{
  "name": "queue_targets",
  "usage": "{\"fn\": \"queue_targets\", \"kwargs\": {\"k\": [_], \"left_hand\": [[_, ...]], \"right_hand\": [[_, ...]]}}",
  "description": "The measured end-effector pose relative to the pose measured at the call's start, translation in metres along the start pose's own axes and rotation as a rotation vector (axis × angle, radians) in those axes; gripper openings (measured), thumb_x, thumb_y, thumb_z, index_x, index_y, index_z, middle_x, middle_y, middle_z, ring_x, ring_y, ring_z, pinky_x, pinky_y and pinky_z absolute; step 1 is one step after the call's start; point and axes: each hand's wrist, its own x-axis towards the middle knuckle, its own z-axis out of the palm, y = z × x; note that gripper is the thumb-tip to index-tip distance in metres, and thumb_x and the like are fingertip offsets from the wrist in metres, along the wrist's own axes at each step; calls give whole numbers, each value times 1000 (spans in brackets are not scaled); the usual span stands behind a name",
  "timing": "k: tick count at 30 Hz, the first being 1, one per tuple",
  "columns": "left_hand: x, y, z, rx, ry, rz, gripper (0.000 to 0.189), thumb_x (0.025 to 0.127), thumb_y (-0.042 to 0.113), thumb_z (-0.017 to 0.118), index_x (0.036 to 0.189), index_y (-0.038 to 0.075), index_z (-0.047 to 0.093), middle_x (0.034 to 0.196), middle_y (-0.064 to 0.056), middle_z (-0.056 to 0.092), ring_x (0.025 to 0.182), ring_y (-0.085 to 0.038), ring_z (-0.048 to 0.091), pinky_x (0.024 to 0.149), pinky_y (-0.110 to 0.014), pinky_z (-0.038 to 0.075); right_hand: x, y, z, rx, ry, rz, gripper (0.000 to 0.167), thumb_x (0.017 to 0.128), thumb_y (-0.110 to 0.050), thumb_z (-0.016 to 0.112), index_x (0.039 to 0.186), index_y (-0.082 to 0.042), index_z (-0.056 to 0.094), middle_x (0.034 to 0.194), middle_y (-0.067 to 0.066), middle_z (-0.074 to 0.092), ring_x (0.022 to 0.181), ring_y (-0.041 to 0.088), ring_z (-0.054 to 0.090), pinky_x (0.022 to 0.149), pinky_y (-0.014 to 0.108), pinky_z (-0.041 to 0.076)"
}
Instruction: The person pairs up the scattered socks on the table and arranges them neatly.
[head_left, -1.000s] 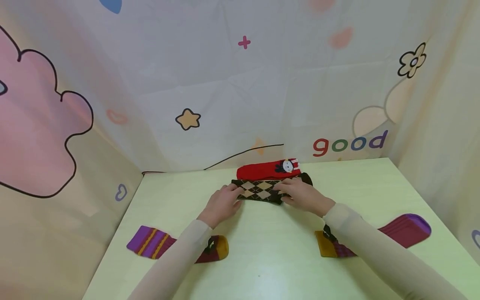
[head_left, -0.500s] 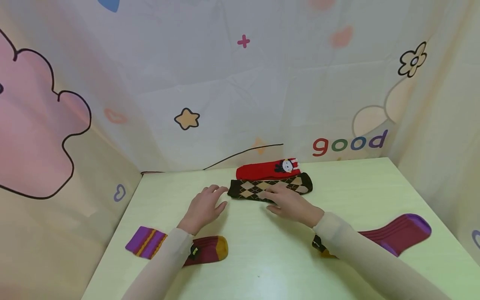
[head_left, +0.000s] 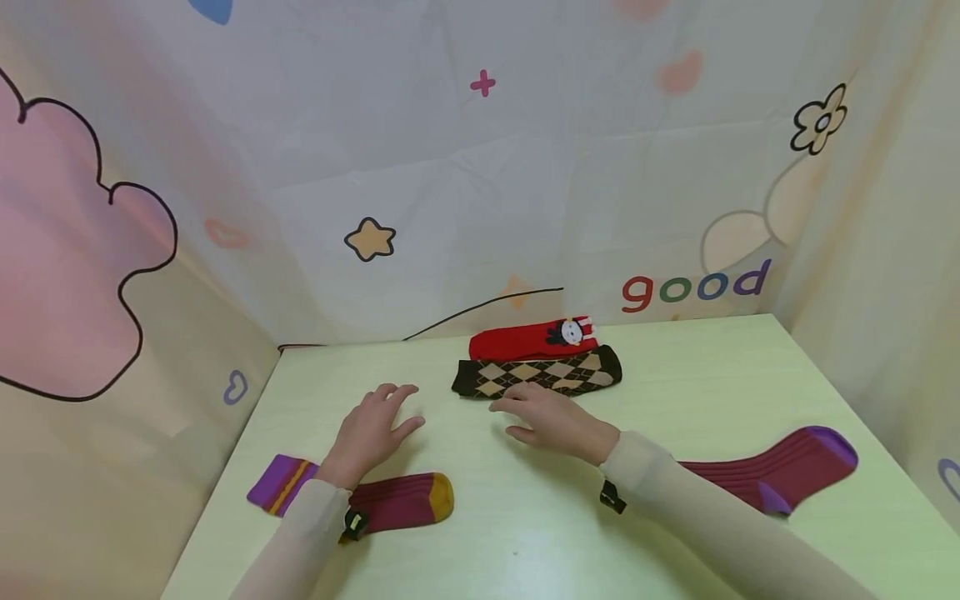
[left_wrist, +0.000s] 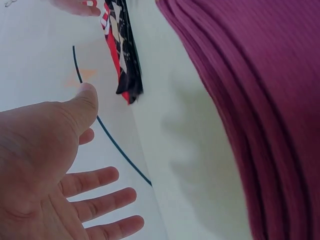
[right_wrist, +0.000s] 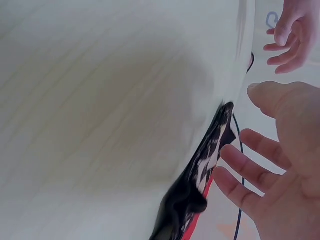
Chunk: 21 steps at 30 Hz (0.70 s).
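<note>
My left hand (head_left: 372, 435) hovers over the left part of the table with its fingers spread and nothing in them. Below its wrist lies a maroon sock (head_left: 401, 502) with a mustard toe and a purple striped cuff, partly covered by the sleeve. My right hand (head_left: 558, 421), also holding nothing, is just in front of a black and tan argyle sock (head_left: 540, 373). Directly behind that sock lies a red sock (head_left: 510, 341) with a cartoon figure, the two side by side. Another maroon sock (head_left: 798, 467), with purple heel and toe, lies at the right, its cuff hidden under my right forearm.
The pale green table (head_left: 517, 533) meets a printed curtain (head_left: 465, 183) along its back edge, close behind the red sock. More curtain hangs at the left and right sides. A small black wrist device (head_left: 612, 497) sits under the right sleeve.
Both hands have come off the argyle sock, which now lies flatter and straighter. The left hand has drawn back toward the lower left, the right hand slightly left and nearer.
</note>
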Motion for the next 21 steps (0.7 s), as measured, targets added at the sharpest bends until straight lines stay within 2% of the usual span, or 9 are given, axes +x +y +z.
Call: {"fn": "queue_targets", "kwargs": {"k": [5, 9, 21], "left_hand": [[-12, -14, -3, -6, 28, -23, 57, 96, 40, 72, 145, 15, 56, 137, -18, 59, 115, -39, 61, 93, -57, 53], [-22, -27, -5, -21, 32, -65, 57, 97, 39, 72, 146, 14, 55, 137, -20, 58, 117, -41, 59, 93, -59, 53], [-57, -65, -17, -37, 41, -162, 67, 92, 38, 78, 148, 12, 52, 138, -25, 56, 119, -47, 56, 88, -65, 52]], "right_hand": [[6, -10, 8, -15, -22, -28, 41, 93, -20, 77, 132, -14, 67, 124, 5, 67, 113, 23, 61, 95, 36, 55], [10, -15, 12, 1, -44, -36, 40, 94, -20, 77, 132, -14, 67, 123, 6, 67, 108, 23, 64, 93, 37, 55], [17, -33, 15, 43, -113, -7, 41, 96, -23, 74, 136, -18, 65, 126, 4, 67, 116, 21, 63, 100, 36, 52]]}}
